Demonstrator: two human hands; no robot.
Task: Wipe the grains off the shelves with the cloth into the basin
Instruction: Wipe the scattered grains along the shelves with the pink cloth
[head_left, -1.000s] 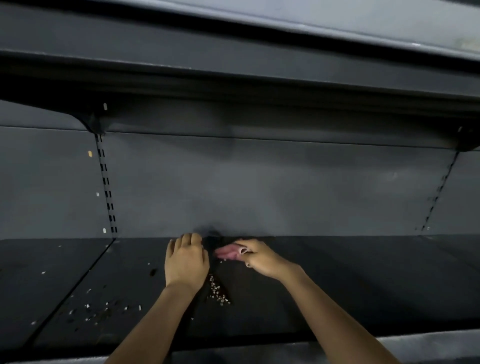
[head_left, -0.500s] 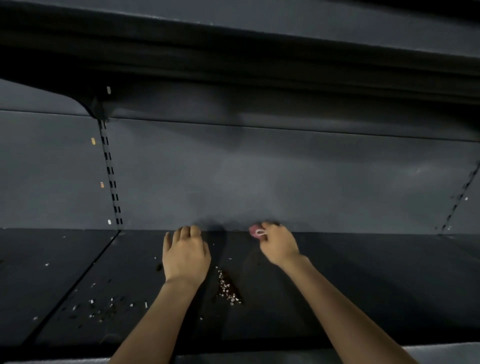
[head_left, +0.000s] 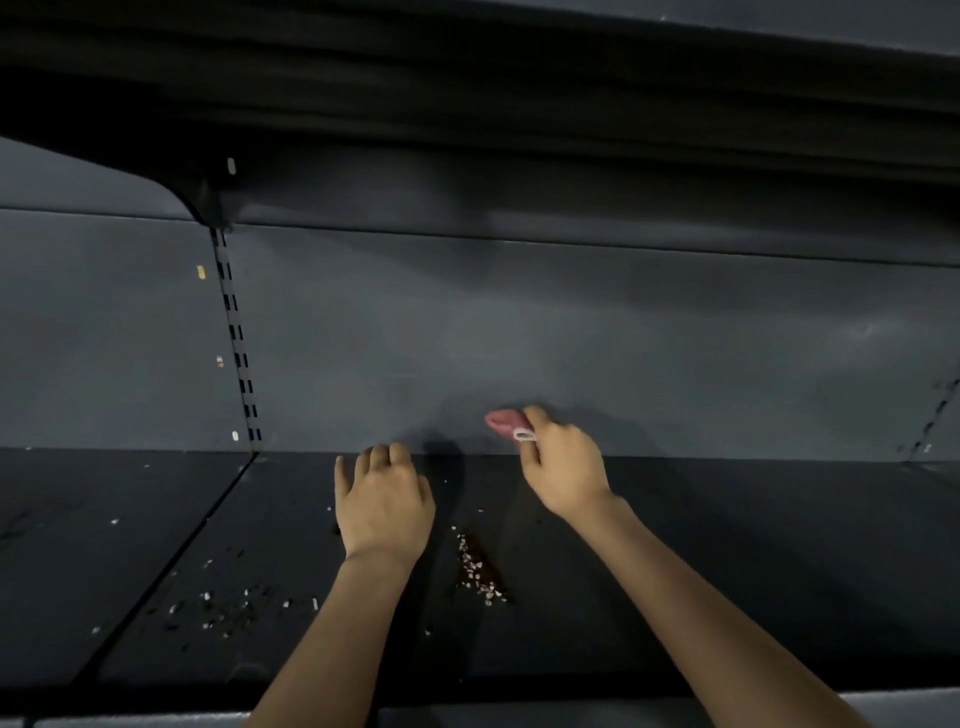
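We're lifting the pink cloth (head_left: 503, 421), pinched in our right hand (head_left: 563, 467), back toward the rear panel; our left hand (head_left: 383, 501) is resting loosely curled, grains (head_left: 478, 569) still waiting between them.

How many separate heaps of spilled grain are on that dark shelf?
2: one heap of grains between the two forearms, one looser scatter to the left, near the shelf seam. Stray single grains lie around; more may be hidden.
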